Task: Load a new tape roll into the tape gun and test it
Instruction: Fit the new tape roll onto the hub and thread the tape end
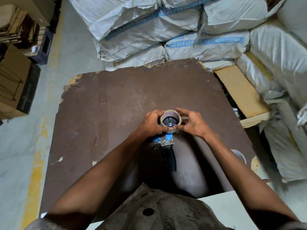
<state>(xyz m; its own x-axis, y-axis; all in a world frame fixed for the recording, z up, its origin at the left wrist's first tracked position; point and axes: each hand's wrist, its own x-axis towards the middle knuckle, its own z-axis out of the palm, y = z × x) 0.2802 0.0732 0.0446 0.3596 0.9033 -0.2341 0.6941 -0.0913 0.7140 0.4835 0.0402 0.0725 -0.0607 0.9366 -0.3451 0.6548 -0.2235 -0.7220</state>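
A tape gun [167, 151] with a blue frame and black handle lies on the dark brown board [108, 113], handle pointing toward me. A roll of clear-brown tape [170, 113] sits on the gun's black hub, its open face turned up. My left hand [152, 122] cups the roll's left side. My right hand [193, 123] wraps the right side, fingers spread over the rim. The thumbs of both hands meet at the roll's near edge, pinching the tape there. The gun's front part is hidden under my hands.
Stacked white woven sacks [174, 30] fill the back and right. A flat cardboard piece [240, 92] lies at the board's right edge. Cardboard boxes [15, 83] stand at the left on the grey floor with a yellow line [36, 171].
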